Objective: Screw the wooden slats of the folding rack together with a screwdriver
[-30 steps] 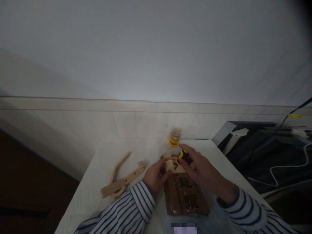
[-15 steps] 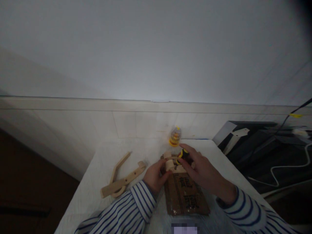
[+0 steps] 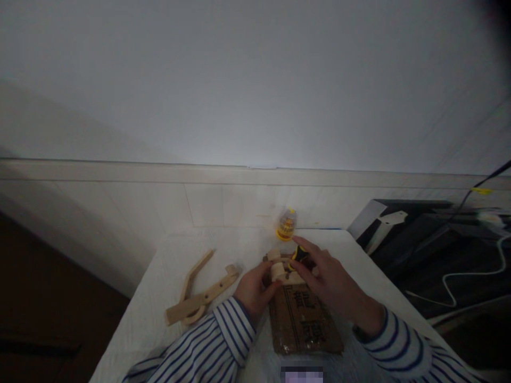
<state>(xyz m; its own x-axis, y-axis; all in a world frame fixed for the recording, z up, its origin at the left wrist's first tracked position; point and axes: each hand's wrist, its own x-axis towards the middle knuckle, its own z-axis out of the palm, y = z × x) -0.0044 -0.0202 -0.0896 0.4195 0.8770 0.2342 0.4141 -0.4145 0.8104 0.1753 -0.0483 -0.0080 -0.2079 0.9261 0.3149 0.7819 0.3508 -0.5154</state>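
Observation:
My left hand (image 3: 255,290) is closed on the left end of a small light wooden piece (image 3: 278,270) with a rounded block. That piece rests at the far end of a brown cardboard package (image 3: 301,319) with black printed characters. My right hand (image 3: 325,271) pinches a short black and yellow screwdriver handle (image 3: 300,256) and holds it over the wooden piece. The driver's tip is hidden among the wood and fingers. Just beyond my right fingertips stands a clear, yellow-based screwdriver bit case (image 3: 286,226).
Left of my hands, a wooden bar with holes (image 3: 203,297) lies across a bent wooden piece (image 3: 195,271). The white table (image 3: 139,319) meets a pale wall at the back. Dark flat panels (image 3: 439,250) and a white cable (image 3: 449,287) are beyond its right edge.
The screwdriver handle has turned and tilted slightly in my right fingers. My left hand keeps its hold on the wooden piece, and the rest stays in place.

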